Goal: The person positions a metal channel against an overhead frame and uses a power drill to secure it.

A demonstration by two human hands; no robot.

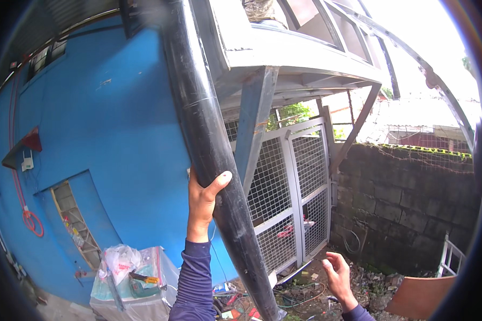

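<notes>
A long black pipe (211, 128) slants from the top of the view down to the lower middle, its upper end running out of sight. My left hand (203, 200) grips it from the left side, thumb laid across the front and the other fingers hidden behind. To the lower right, my right hand (337, 275) hangs in the air apart from the pipe. Its fingers are loosely curled and parted, with nothing seen between them. Dark blue sleeves cover both forearms.
A blue wall (128, 107) rises on the left, with a plastic-covered table (128, 305) bearing tools below it. A grey steel platform (305, 72) juts out overhead, with part of a person on it. Behind stand a mesh gate (292, 200) and block wall (407, 203). Rubble litters the ground.
</notes>
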